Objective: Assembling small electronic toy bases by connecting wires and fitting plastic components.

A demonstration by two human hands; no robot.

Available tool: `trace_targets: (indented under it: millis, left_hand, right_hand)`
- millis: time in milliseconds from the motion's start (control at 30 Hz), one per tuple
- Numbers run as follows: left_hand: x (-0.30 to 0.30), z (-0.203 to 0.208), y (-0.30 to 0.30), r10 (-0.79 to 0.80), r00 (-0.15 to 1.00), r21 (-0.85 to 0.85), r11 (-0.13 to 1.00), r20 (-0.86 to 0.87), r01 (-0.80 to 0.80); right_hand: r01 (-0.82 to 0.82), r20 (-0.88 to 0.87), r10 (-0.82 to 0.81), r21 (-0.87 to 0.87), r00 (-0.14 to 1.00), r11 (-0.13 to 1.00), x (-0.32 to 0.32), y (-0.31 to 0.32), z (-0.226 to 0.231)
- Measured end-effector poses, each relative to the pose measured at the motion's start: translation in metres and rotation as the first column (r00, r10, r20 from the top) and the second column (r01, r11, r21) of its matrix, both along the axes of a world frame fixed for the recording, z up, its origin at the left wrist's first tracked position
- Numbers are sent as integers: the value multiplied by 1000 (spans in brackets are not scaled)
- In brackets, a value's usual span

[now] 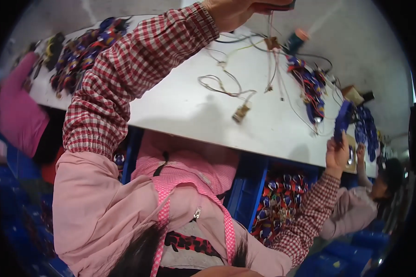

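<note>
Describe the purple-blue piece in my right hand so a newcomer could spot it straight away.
Follow the front edge of the white table rightward to the right hand, in a red-and-white checked sleeve. The long purple-blue piece rises from its grip. Unlike the similar-coloured bundle just to its right, it is held in that hand.

Bench was plain white, with a messy heap of dark, red and blue pieces piled toward its left end. Some kind of dark green cylinder with an orange end was over by the back edge, and a small brown box near the right end. Below the front edge, a blue bin was pretty much crammed with colourful bits. Co-worker in a pink top off the left end, another in pale clothes by the right front corner.
</note>
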State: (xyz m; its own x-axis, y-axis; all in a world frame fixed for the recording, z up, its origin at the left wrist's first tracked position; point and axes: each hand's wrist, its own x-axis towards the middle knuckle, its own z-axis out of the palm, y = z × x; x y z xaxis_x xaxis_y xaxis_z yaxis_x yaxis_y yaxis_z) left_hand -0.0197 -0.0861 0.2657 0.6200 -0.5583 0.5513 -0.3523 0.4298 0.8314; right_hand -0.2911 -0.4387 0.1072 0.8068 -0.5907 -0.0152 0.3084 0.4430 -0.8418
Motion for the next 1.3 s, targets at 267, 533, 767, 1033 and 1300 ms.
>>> trace_targets:
  millis: [267,533,767,1033,1300]
  left_hand:
    - [34,-17,117,-473,881,-250,855,-18,454]
    - [1,-115,170,-64,980,-101,994,-189,46]
    - [58,-256,177,348,932,110,927,101,-358]
    - [114,-290,181,486,873,431,781,35,-452]
    - [81,-258,180,493,761,524,552,421,-648]
  right_hand:
    - [-133,-12,132,-115,991,984,46,138,49]
    - [-293,-346,164,-361,924,885,99,241,-48]
    - [-373,-408,177,-474,896,797,151,271,-141]
    - [-388,-501,104,-505,859,771,158,268,-136]
    - [-142,-292,-235,-854,927,501,115,249,-115]
